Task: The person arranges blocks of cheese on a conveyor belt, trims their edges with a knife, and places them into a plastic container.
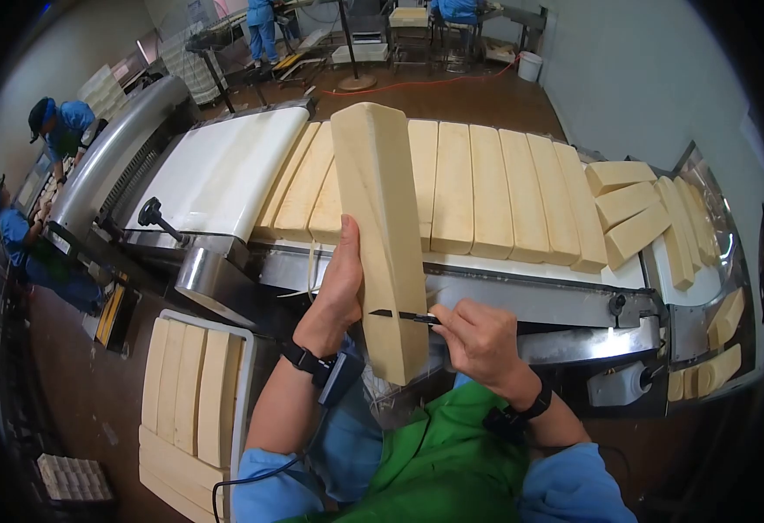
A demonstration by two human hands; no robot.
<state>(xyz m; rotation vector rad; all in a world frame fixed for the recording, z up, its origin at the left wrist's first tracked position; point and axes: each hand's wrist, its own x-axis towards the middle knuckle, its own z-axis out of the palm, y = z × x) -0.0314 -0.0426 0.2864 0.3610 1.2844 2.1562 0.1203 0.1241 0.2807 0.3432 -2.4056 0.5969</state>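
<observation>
My left hand (338,283) grips a long pale-yellow block (382,218) that looks like cheese, its thumb up along the near left side. The block stands tilted upright in front of me, its lower end just above my green apron (434,453). In my right hand (482,340) is a small dark knife (399,315), fingers closed round its handle. The blade points left and lies across the lower part of the block. Behind it, a row of similar blocks (495,192) lies side by side on the white conveyor belt (216,166).
A white crate (244,366) of blocks stands low at my left. More blocks (630,205) lie loosely at the belt's right end. A metal roller housing (116,157) rises at the left. Two people (47,209) work beyond it, others at the back.
</observation>
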